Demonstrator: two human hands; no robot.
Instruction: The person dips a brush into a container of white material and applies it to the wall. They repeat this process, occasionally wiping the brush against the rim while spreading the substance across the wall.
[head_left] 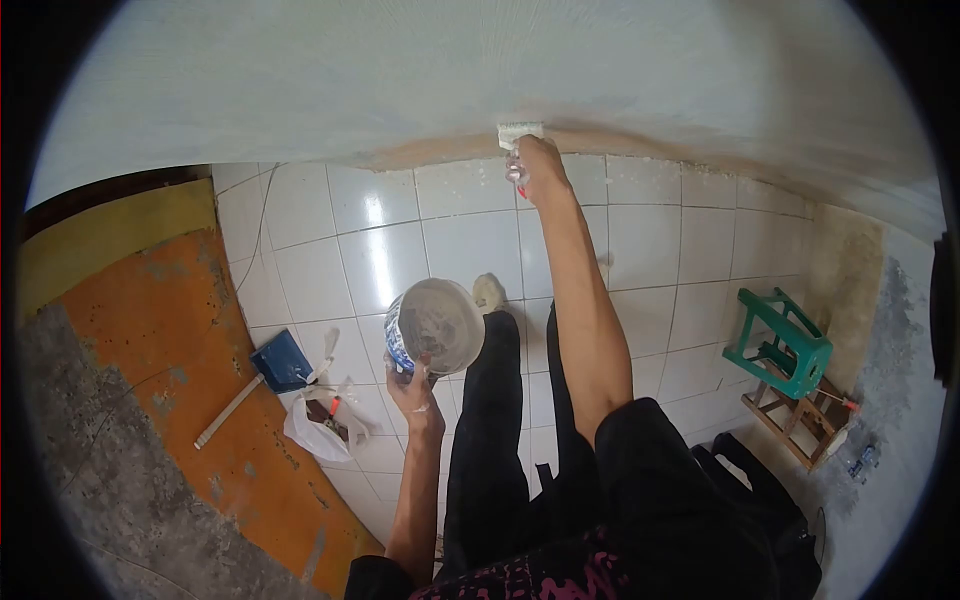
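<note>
We have a single view, worn on the head and looking steeply down and forward along our own arms. It is a wide fisheye, its round edge darkening the corners. Our right hand [537,165] sits far out at full reach, its fingers [520,160] against the wall [400,80] beyond them; our left hand [415,395] is much nearer the lens. Below the fingers spreads the tiled floor [650,240].

Dustpan [278,362] lies left of bucket [432,327], stool [780,342] probably far right.
</note>
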